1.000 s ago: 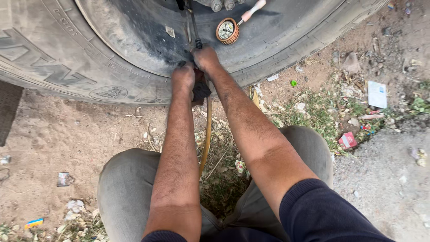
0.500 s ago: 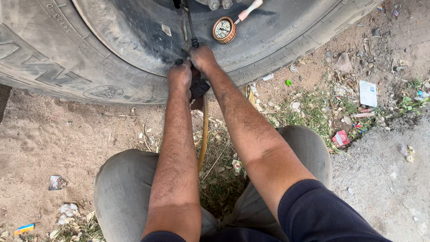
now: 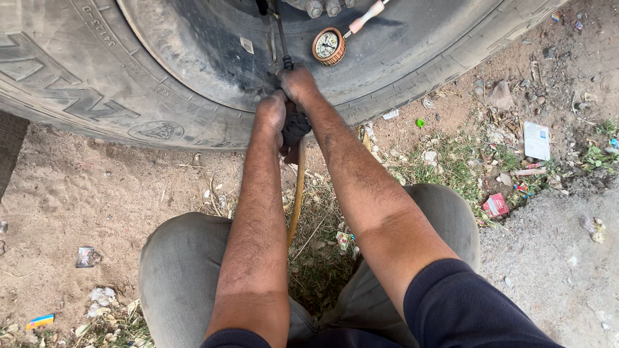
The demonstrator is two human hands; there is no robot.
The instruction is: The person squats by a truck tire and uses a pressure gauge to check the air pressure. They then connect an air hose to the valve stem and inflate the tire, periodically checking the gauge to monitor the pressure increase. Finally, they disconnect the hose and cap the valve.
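Both my hands grip the dark end of an air hose fitting (image 3: 295, 126) against the sidewall of a big truck tyre (image 3: 129, 77). My left hand (image 3: 272, 111) clasps it from the left, my right hand (image 3: 296, 84) from above. A thin black metal stem (image 3: 282, 42) runs up from my hands toward the wheel hub. The yellowish hose (image 3: 298, 193) drops from my hands down between my knees. A round brass pressure gauge (image 3: 328, 46) with a pale handle (image 3: 365, 14) rests on the tyre just right of my hands.
The tyre stands on dry dirt (image 3: 77, 193). Grass and litter lie to the right, including a white paper (image 3: 536, 140) and a red packet (image 3: 496, 205). Grey concrete (image 3: 554, 258) lies at the lower right. Wheel nuts (image 3: 322, 8) show at the top.
The view has shifted slightly; the hands stay clasped on the hose fitting in the same spot on the tyre.
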